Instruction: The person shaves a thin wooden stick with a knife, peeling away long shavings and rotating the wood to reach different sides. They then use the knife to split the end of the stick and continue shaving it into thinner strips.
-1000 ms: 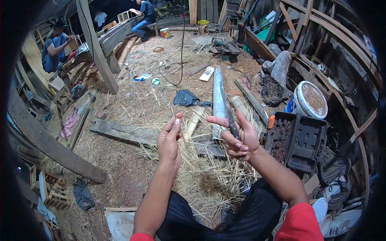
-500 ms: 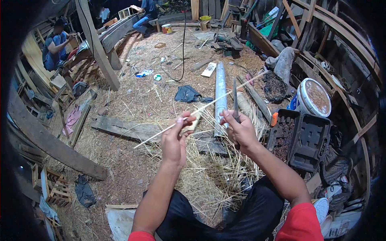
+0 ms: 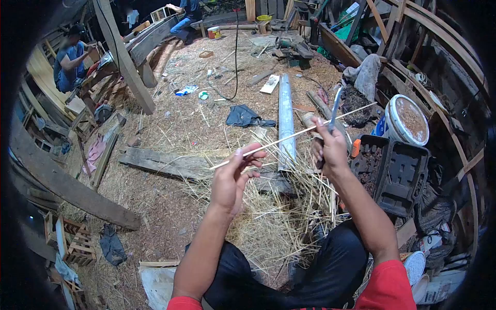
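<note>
A thin pale strip (image 3: 292, 135) runs up and to the right in front of me. Near its lower end, my left hand (image 3: 232, 178) pinches it between thumb and fingers. My right hand (image 3: 330, 147) is wrapped round the dark handle of a knife, whose blade (image 3: 337, 103) points upward and crosses the strip. The right thumb and forefinger lie against the strip beside the blade. Below both hands, loose straw-like shavings (image 3: 268, 227) are heaped between my knees.
A weathered plank (image 3: 170, 164) and a grey metal-like length (image 3: 286, 124) lie ahead. At right are an open black case (image 3: 400, 175) and a white bucket (image 3: 408, 120). One person (image 3: 72, 62) sits far left, another (image 3: 188, 20) at the back. A wooden post (image 3: 124, 57) leans at left.
My right hand has moved right and slightly up with the knife, along the strip. The blade has tilted rightward. My left hand has shifted slightly right, and the strip's lower end is nearer it.
</note>
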